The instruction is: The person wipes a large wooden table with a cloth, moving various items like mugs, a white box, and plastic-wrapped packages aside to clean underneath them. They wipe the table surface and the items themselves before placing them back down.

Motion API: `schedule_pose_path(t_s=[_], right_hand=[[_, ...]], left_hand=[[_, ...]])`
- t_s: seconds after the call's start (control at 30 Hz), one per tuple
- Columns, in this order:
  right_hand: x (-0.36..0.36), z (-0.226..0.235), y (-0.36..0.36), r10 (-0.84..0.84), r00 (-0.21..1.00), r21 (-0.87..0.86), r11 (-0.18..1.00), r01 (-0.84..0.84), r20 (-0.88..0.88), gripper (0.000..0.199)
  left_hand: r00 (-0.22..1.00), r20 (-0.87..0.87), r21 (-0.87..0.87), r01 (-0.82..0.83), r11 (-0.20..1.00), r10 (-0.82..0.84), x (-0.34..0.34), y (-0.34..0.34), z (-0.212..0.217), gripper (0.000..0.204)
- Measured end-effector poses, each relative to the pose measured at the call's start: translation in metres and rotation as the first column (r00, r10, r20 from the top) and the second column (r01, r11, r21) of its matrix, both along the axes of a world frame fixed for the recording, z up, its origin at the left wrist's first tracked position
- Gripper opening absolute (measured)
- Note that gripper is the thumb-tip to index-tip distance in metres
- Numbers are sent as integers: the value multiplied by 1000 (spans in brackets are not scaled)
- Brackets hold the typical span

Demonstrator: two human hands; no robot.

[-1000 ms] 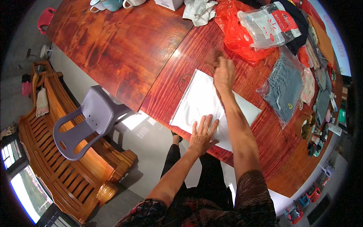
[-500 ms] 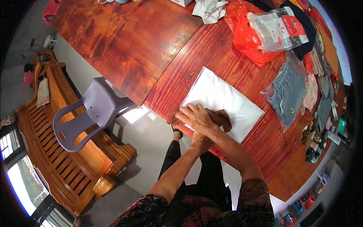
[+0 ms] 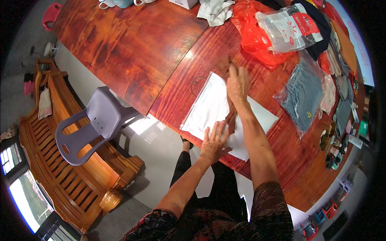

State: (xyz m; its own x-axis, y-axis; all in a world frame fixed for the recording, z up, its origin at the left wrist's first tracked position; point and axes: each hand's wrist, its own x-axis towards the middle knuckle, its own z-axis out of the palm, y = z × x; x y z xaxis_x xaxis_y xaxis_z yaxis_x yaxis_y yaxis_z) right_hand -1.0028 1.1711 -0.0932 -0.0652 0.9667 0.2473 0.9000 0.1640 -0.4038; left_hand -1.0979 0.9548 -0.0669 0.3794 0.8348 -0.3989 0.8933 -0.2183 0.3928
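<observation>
A flat white packet [image 3: 207, 105], apparently cloth in a clear plastic bag, lies at an angle near the front edge of the wooden table [image 3: 132, 48]. My left hand [image 3: 214, 141] presses on its near part, fingers spread and flat. Over the packet's far edge, my right hand [image 3: 237, 85] is closed round a brown cloth [image 3: 231, 114]. One end of the cloth trails back across the packet toward my left hand; the other, blurred, sticks out beyond my fingers onto the wood.
On the right lie bagged blue-grey clothing [image 3: 302, 94], a red plastic bag [image 3: 257, 44] with a clear package [image 3: 287, 32] on it, and piled garments. A white crumpled cloth [image 3: 215, 11] and cups sit at the far edge. Left stand a grey plastic chair [image 3: 105, 110] and a wooden bench [image 3: 66, 164].
My hands have parted. The right has moved away from me across the packet, drawing out the brown cloth; the left now lies flat on the packet's near part.
</observation>
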Motion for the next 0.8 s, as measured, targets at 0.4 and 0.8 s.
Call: schedule_pose_path(t_s=[0.4,0.8], right_hand=[[20,38,-121,1,995,-175,984,-19,-101,46],[-33,42,-144,-97,947,-127,990,61,-306,37]], left_hand=[[729,342,49,-644,763,593,-110,30,10,44],[768,193,-416,-500,759,611,-153,82,-5,22]])
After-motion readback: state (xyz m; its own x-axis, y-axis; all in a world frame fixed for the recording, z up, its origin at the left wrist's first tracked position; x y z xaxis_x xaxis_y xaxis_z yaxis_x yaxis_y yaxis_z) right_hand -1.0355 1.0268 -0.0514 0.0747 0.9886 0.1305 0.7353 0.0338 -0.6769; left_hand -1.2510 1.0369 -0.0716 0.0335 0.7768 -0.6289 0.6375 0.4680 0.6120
